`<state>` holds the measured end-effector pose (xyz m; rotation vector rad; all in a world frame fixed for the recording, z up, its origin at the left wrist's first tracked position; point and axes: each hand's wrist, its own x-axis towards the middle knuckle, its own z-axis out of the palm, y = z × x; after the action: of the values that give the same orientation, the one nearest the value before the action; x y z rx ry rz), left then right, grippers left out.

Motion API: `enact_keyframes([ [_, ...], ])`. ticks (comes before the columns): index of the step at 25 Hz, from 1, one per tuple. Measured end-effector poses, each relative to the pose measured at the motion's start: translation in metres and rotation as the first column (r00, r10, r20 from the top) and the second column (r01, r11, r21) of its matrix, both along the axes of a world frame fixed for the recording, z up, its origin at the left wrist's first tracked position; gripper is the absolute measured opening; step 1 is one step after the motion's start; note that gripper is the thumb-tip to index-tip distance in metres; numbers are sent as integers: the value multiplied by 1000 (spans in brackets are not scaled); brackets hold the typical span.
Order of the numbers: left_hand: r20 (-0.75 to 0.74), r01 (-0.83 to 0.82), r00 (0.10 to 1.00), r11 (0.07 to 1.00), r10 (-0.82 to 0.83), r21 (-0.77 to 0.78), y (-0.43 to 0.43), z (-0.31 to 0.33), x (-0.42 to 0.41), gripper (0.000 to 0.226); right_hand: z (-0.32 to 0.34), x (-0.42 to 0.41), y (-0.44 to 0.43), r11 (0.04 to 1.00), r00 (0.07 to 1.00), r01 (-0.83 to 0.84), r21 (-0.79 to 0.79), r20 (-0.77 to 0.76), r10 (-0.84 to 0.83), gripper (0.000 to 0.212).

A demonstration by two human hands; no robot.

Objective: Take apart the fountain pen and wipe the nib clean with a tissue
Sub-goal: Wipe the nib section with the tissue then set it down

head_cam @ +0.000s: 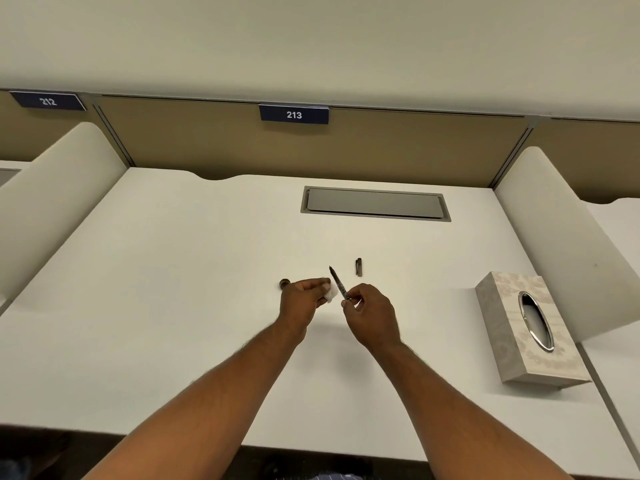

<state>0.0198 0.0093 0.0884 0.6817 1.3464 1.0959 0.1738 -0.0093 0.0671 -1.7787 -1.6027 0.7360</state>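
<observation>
My right hand [370, 315] pinches the lower end of the dark pen section [337, 284], whose nib points up and to the left. My left hand [303, 297] is closed around a small crumpled white tissue [331, 294], which sits just left of the pen, close to it; contact cannot be told. The pen cap [359, 266], with its clip, lies on the white desk [173, 289] behind my right hand. A dark round-ended pen part [285, 283] lies on the desk just behind my left hand, mostly hidden by it.
A pale patterned tissue box [530, 327] with an oval metal-rimmed opening stands at the right. A grey cable hatch [375, 203] is set into the desk's far side. White dividers rise at both sides, and a panel with the sign 213 [294, 114] closes the back.
</observation>
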Motion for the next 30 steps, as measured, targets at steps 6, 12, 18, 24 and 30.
enact_keyframes([
  [6,-51,-41,998,994,36,-97,-1,-36,10,18,-35,19,-5,987,996,85,-134,-7,-87,7],
  [12,-92,-65,995,980,48,-189,-1,-68,20,18,-60,36,5,939,989,146,-310,79,-128,7],
  [18,-116,-96,991,968,71,-231,3,-81,27,19,-70,43,23,918,984,169,-358,119,-134,7],
  [24,-88,-129,990,969,112,-212,7,-74,24,23,-76,40,29,921,986,146,-361,126,-107,8],
  [30,-91,-157,986,963,141,-218,6,-65,8,34,-77,38,28,924,988,144,-355,107,-113,13],
])
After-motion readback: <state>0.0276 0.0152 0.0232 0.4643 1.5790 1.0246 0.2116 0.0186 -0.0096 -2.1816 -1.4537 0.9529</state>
